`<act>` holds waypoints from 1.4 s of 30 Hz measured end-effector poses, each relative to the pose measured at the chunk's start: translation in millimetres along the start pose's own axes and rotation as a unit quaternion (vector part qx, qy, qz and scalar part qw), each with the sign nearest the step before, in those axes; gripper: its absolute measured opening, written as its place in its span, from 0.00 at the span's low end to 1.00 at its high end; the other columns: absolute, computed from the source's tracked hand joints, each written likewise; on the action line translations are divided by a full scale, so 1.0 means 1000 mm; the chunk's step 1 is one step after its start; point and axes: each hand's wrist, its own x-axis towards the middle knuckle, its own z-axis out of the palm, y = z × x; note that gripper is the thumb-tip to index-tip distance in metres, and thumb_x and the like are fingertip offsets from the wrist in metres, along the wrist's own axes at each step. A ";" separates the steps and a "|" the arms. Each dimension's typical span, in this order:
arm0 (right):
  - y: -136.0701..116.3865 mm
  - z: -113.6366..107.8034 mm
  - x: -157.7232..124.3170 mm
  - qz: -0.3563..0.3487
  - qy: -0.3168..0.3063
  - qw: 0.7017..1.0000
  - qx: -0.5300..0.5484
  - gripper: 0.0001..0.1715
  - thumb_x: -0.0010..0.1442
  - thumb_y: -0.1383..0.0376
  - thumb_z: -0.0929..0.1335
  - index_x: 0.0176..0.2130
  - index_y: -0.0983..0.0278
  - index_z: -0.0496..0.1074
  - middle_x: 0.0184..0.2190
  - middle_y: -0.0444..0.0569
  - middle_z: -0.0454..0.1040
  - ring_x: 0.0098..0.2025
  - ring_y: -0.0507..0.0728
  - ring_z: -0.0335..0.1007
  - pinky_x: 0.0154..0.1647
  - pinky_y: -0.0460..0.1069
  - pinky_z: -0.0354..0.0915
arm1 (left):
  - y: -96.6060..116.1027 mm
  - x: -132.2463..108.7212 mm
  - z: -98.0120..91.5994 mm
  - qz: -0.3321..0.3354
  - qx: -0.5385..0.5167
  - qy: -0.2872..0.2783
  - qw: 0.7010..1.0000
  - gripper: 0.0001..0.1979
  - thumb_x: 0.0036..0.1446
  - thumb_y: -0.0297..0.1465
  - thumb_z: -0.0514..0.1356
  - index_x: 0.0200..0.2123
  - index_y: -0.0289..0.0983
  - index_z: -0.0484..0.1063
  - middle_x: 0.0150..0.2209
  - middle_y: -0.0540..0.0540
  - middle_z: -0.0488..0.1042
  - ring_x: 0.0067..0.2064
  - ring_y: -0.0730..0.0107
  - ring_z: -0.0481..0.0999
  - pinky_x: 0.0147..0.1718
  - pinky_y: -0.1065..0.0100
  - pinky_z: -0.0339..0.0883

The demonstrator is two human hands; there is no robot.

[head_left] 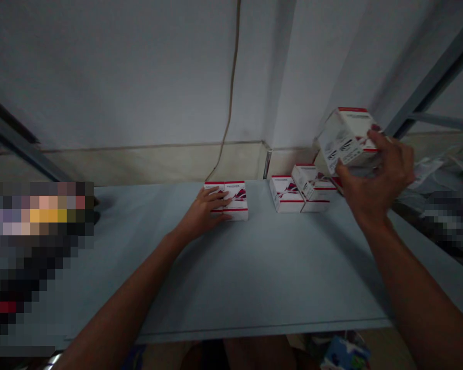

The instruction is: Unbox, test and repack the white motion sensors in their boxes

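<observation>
Nearest, below the front edge of the table, are the person's legs (254, 354) and a blue printed pkg (345, 355), only partly in view. Both bare forearms reach fwd over the pale blue-grey table (262, 288).

L hand (202, 213) lies flat on a low white-and-red carton (237, 203), fingers extended and relaxed, not clenched. A seam suggests two cartons side by side; can't tell for sure. R hand (376, 177) is well to the right, fingers curled and gripping a raised white-and-red carton (345, 137), tilted in the air w/ thumb along the top. Its lower corner is just above a cluster btwn and behind: a flat carton (285, 194), a tilted carton (304, 181) leaning on others, more behind it (318, 203), partly hidden by R hand.

Risks: the tilted carton looks unstable, so a bump from the raised one could topple it. A loose R grip could drop that carton; the near table edge is a possible fall path if L hand shoves its carton.

Farther: a tan cable (231, 85) runs down the white wall (119, 72) to the beige skirting (150, 164). Grey metal shelf frame bars (435, 77) cross the right side. Pixelated patches at the sides can't be made out.
</observation>
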 end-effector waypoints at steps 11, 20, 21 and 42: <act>0.043 0.024 -0.023 0.105 -0.104 0.989 -0.024 0.36 0.54 0.56 0.76 0.60 0.65 0.77 0.55 0.63 0.81 0.55 0.73 0.77 0.57 0.64 0.70 | 0.000 0.001 -0.002 0.005 0.004 0.007 1.000 0.22 0.61 0.39 0.71 0.57 0.43 0.79 0.64 0.41 0.76 0.70 0.48 0.69 0.71 0.37 0.60; 0.002 0.022 -0.035 0.064 -0.175 0.982 -0.013 0.37 0.57 0.57 0.76 0.63 0.64 0.75 0.55 0.61 0.78 0.57 0.69 0.75 0.61 0.64 0.70 | 0.004 0.000 -0.003 0.003 0.022 -0.004 1.000 0.24 0.62 0.40 0.70 0.59 0.42 0.77 0.64 0.41 0.76 0.71 0.46 0.67 0.72 0.35 0.56; -0.002 0.021 -0.036 0.061 -0.184 0.981 -0.013 0.37 0.58 0.56 0.76 0.63 0.64 0.74 0.56 0.62 0.77 0.58 0.70 0.74 0.60 0.64 0.71 | 0.005 0.000 -0.003 0.000 0.024 -0.008 1.000 0.24 0.62 0.40 0.70 0.60 0.42 0.77 0.65 0.41 0.75 0.71 0.46 0.67 0.72 0.35 0.55; -0.007 0.020 -0.035 0.084 -0.224 0.971 0.029 0.38 0.59 0.50 0.75 0.63 0.63 0.73 0.60 0.60 0.78 0.56 0.71 0.78 0.59 0.65 0.71 | 0.136 0.116 0.046 0.012 0.046 -0.051 0.998 0.37 0.63 0.33 0.69 0.71 0.39 0.58 0.76 0.36 0.55 0.77 0.35 0.51 0.63 0.39 0.73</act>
